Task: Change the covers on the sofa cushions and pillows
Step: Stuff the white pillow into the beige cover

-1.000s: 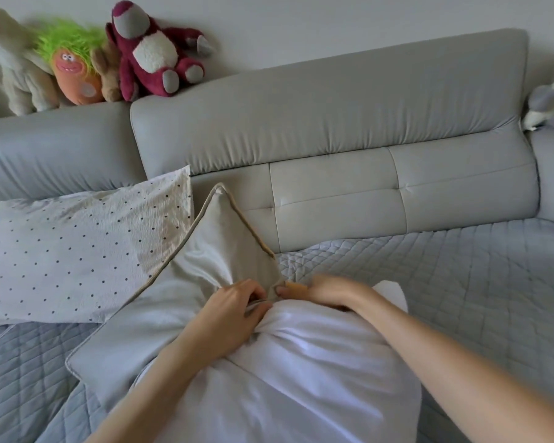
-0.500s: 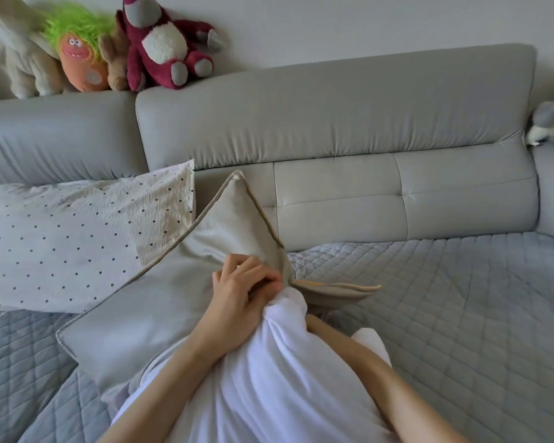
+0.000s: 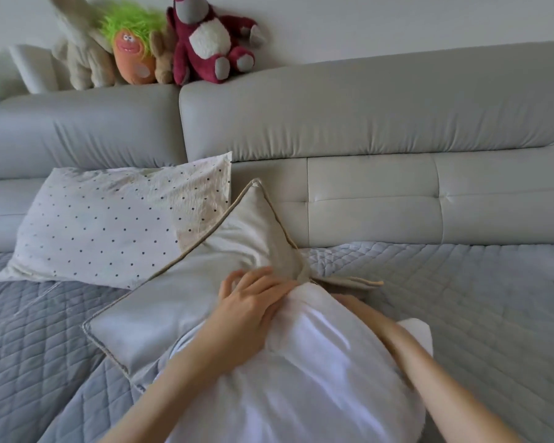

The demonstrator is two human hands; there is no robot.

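At 6 o'clock, left hand [image 3: 253, 302] grips the white insert [image 3: 301, 378] at the beige cover [image 3: 205, 276]'s mouth; right hand's grip is hidden behind the insert.

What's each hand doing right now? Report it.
Left hand: grips the white pillow insert at the beige cover opening.
Right hand: hidden behind the insert, cannot tell.
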